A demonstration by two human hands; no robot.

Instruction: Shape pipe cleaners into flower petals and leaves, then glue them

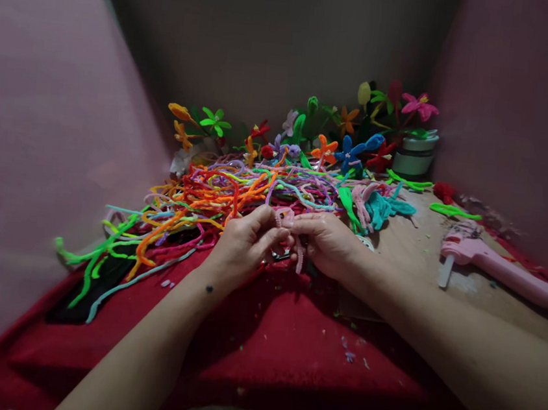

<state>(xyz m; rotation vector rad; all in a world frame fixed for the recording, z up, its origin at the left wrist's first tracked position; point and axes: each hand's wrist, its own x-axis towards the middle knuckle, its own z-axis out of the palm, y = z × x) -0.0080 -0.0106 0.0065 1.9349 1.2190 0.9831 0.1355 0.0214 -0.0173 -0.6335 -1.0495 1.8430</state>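
Both of my hands meet above the red cloth, at the near edge of the heap of pipe cleaners. My left hand is closed, thumb and fingertips pinching a pale pink pipe cleaner from the left. From the right, my right hand pinches the same piece. Its upper part is bent into a small loop between the fingertips, and one end dangles below them. Fingers cover part of it. Something small and shiny shows just beneath the hands, too hidden to name.
Behind my hands spreads a tangled heap of coloured pipe cleaners. Pipe-cleaner flowers stand along the back, near a pale jar. A pink glue gun lies on cardboard at right. Scraps dot the red cloth. Walls rise on both sides.
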